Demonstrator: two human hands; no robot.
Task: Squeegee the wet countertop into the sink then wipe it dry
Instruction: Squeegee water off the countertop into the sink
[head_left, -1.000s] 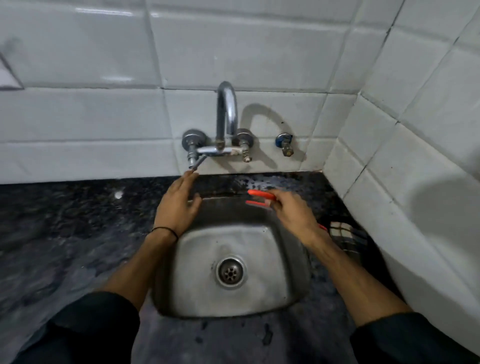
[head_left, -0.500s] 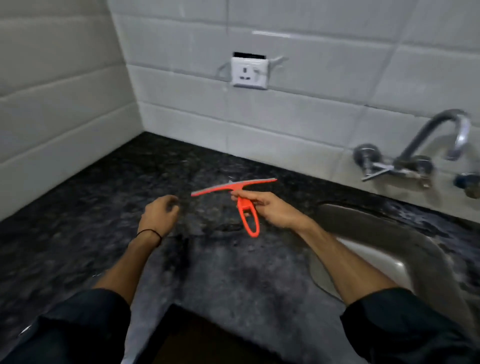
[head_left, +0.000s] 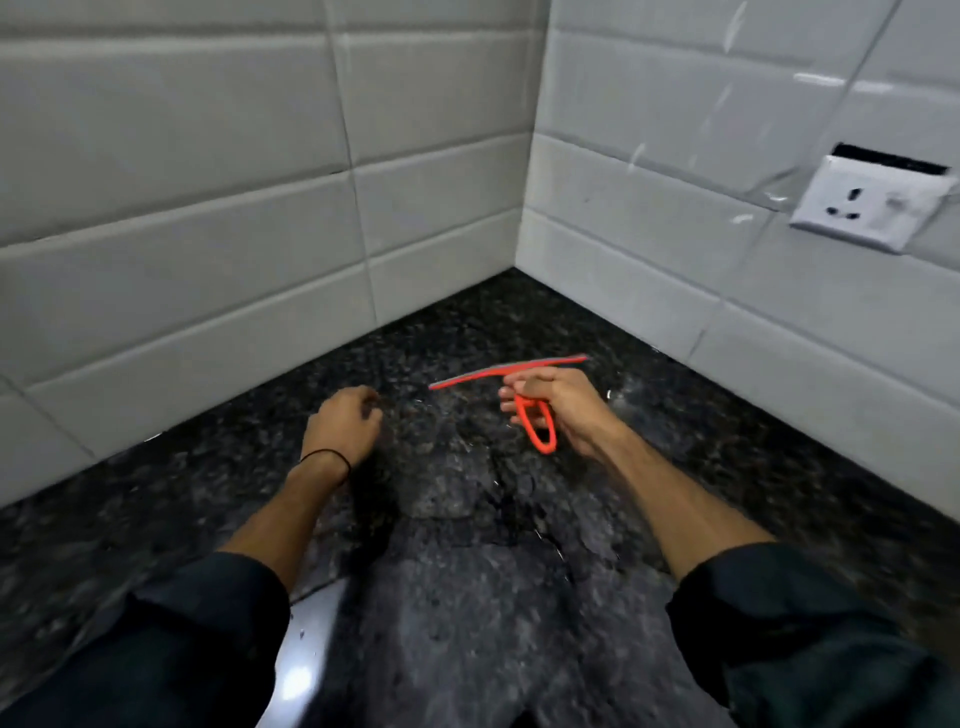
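Table (head_left: 467, 571) dark speckled stone, wet-glossy; wall tiles (head_left: 208, 156) glazed white, smooth; squeegee (head_left: 535, 431) orange plastic; socket (head_left: 872, 208) white plastic.

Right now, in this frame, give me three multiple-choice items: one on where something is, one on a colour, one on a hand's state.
1. Where is the wall socket?
A) on the tiled wall to the right
B) on the tiled wall to the left
C) on the floor

2. What colour is the squeegee?
A) blue
B) orange-red
C) green

3. What is the left hand doing?
A) gripping a cloth
B) holding nothing, fingers loosely curled
C) holding the squeegee

Answers:
1 A: the socket sits on the right-hand tiles.
2 B: its bar and loop handle are orange-red.
3 B: only the right hand grips the squeegee.
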